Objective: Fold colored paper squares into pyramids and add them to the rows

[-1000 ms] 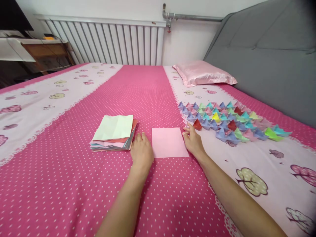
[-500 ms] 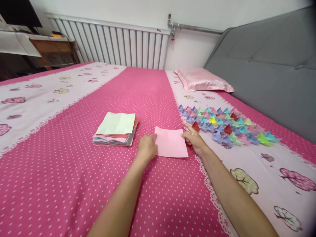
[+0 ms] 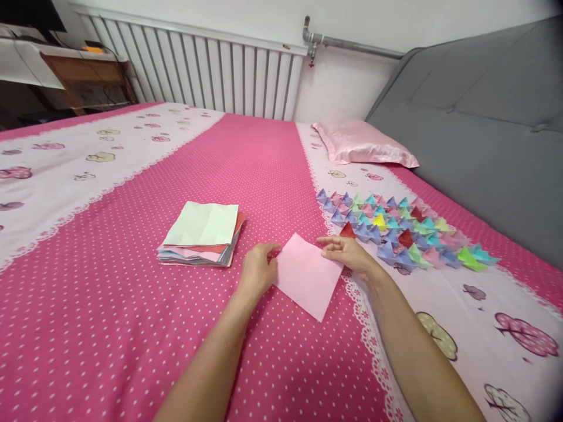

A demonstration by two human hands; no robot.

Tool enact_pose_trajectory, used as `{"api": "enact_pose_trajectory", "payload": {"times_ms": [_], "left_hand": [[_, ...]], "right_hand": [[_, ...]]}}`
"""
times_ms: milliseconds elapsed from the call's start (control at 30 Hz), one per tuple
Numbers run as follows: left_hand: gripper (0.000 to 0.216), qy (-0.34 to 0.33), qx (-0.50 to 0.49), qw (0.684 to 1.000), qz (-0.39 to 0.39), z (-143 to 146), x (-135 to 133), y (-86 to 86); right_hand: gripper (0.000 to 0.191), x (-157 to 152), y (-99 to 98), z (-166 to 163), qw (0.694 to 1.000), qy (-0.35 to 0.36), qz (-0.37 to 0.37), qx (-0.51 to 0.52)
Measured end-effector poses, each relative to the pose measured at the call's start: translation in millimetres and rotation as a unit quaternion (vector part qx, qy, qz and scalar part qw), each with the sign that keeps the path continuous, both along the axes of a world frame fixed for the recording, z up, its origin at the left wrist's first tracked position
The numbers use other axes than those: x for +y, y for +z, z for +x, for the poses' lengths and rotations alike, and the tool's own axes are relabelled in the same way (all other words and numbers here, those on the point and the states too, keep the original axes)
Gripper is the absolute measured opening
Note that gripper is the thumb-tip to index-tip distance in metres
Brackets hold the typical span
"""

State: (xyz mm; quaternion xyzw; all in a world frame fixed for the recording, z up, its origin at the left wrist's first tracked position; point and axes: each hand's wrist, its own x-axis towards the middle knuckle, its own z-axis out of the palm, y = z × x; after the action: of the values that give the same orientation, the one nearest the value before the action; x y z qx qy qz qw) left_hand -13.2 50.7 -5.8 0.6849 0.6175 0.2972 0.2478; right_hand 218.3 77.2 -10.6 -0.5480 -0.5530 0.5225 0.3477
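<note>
The left hand has its grip closed on the left corner of a pale pink square sheet of paper, with the thumb on top and the other fingers curled under the edge, so the corner is pinched. The right hand meets the same sheet at the opposite corner; its fingers are loosely together and stretched toward the left, and they touch the paper lightly, but I cannot tell if they really clamp it. The sheet is turned like a diamond, one point toward the person, and it lies low over the dotted pink bedspread, between the two hands. I judge that the step in hand is the setting of a fresh sheet before the first fold; the next move would call for bringing two opposite corners exactly together and then pressing a clean crease. Just left of the left hand sits a stack of coloured square papers with a light green sheet on top. Near the right hand, on the pale flowered strip, many small folded paper boats in mixed colours stand in rows. Farther away, a shiny pink pillow rests beside the grey padded headboard.
</note>
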Motion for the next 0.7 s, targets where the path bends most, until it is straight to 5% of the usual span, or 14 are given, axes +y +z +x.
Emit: {"api": "enact_pose_trajectory", "payload": {"times_ms": [233,400,533,700], "left_hand": [[0.030,0.030,0.016,0.999,0.036,-5.9,-1.7,13.1],[0.033,-0.011,0.067,0.996,0.063,5.0,-7.8,18.5],[0.040,-0.095,0.176,0.977,0.080,18.3,-14.2,10.4],[0.048,-0.142,0.253,0.955,0.069,27.8,-21.8,-6.6]], "right_hand": [[0.040,-37.6,13.3,0.0,0.988,0.068,-0.140,0.003],[0.032,-58.6,-8.6,-21.4,0.990,-0.026,-0.130,0.042],[0.036,-61.0,-9.6,-23.8,0.988,-0.074,-0.012,-0.137],[0.039,-66.1,6.4,-48.8,0.914,-0.171,0.219,-0.296]]}}
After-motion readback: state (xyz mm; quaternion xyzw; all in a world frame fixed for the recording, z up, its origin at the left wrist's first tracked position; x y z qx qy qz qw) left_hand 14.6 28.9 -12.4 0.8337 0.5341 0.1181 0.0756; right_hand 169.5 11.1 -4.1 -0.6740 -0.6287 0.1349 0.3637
